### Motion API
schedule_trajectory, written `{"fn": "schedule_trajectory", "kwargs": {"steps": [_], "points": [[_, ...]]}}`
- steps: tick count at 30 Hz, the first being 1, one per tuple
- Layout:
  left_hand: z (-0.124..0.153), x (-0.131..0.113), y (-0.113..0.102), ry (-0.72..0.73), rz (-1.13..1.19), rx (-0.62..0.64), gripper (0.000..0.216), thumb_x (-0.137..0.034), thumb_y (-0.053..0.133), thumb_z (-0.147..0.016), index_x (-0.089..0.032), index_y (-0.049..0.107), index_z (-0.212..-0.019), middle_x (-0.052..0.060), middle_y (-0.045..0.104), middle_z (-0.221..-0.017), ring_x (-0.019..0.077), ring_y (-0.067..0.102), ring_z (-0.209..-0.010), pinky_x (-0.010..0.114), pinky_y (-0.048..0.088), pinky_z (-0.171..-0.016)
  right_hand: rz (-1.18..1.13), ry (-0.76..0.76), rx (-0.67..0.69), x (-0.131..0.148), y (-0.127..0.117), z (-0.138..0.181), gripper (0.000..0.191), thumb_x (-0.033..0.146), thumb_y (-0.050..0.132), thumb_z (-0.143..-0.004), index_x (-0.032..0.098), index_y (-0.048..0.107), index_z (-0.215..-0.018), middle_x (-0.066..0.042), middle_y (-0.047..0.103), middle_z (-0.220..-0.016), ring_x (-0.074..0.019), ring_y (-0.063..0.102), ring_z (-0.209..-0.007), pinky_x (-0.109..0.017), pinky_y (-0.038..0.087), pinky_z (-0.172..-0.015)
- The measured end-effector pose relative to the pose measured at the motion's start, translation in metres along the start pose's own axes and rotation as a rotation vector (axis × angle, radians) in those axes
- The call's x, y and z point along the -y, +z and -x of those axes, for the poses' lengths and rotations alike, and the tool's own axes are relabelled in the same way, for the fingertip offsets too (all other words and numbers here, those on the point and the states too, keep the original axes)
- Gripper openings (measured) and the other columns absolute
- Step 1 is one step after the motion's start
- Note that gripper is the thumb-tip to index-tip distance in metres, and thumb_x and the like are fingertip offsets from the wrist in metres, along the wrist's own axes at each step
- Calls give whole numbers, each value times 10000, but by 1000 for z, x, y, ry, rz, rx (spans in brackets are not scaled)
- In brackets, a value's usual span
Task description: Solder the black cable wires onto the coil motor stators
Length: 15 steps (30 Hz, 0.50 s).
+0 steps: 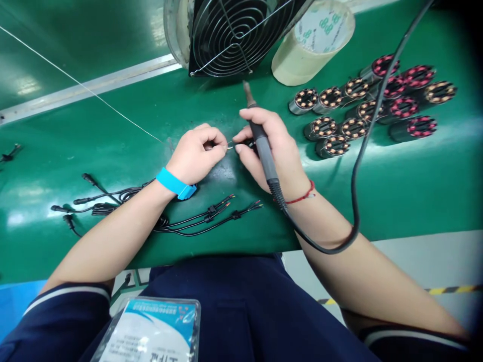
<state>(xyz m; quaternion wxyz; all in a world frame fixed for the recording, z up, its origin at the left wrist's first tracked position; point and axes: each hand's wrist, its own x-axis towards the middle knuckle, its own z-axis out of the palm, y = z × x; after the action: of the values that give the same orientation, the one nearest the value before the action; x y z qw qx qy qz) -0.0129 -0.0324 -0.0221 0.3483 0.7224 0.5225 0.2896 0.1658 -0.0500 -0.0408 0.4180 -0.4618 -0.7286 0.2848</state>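
Observation:
My left hand (pixel 198 153) is curled closed, pinching a thin wire end (pixel 230 146) over the green table (pixel 113 146). A blue strap circles that wrist. My right hand (pixel 273 151) holds a soldering iron (pixel 260 136) that rests across the hand with its tip pointing away toward the fan; its fingertips also pinch at the same wire end, touching the left hand's fingers. The iron's black cord (pixel 356 166) loops over my right forearm. A thin solder wire (pixel 94 93) runs from the far left toward my left hand.
Black cables with stripped ends (pixel 204 217) lie by the table's near edge. Several motor stators with copper windings (pixel 362 108) stand at right. A wire-guarded fan (pixel 237 32) and a tape roll (pixel 315 40) stand at the back.

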Motion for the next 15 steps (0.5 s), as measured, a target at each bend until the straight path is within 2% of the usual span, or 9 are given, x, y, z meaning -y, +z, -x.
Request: {"fn": "schedule_trajectory", "kwargs": {"steps": [4, 7, 12, 15], "points": [[0, 1, 1, 9, -21, 10, 130, -95, 551, -725, -166, 602, -629, -16, 564, -659, 104, 533, -664, 294, 496, -664, -45, 99, -97, 20, -19, 13, 337, 276, 535, -937, 331, 556, -1269, 1, 736, -976, -200, 698, -947, -441, 547, -971], [0, 2, 2, 22, -23, -3, 134, -102, 551, -730, -168, 606, -628, -13, 572, -662, 107, 534, -661, 301, 501, -660, -42, 63, -171, 32, -27, 30, 297, 282, 609, -903, 321, 628, -1197, -17, 716, -1139, -204, 708, -948, -434, 579, -917], [-1, 3, 5, 49, -33, -12, 138, -94, 540, -727, -176, 599, -633, -9, 596, -694, 108, 536, -671, 308, 517, -678, 24, 9, -367, 28, -19, 59, 296, 239, 694, -823, 300, 666, -1111, -20, 705, -935, -165, 687, -707, -328, 579, -630], [-1, 3, 6, 49, -55, -13, 149, -78, 537, -735, -181, 586, -639, -3, 603, -704, 117, 546, -686, 319, 524, -694, 31, 4, -401, 22, -15, 64, 245, 278, 688, -829, 292, 663, -1072, -13, 695, -902, -133, 651, -591, -306, 557, -557]]}}
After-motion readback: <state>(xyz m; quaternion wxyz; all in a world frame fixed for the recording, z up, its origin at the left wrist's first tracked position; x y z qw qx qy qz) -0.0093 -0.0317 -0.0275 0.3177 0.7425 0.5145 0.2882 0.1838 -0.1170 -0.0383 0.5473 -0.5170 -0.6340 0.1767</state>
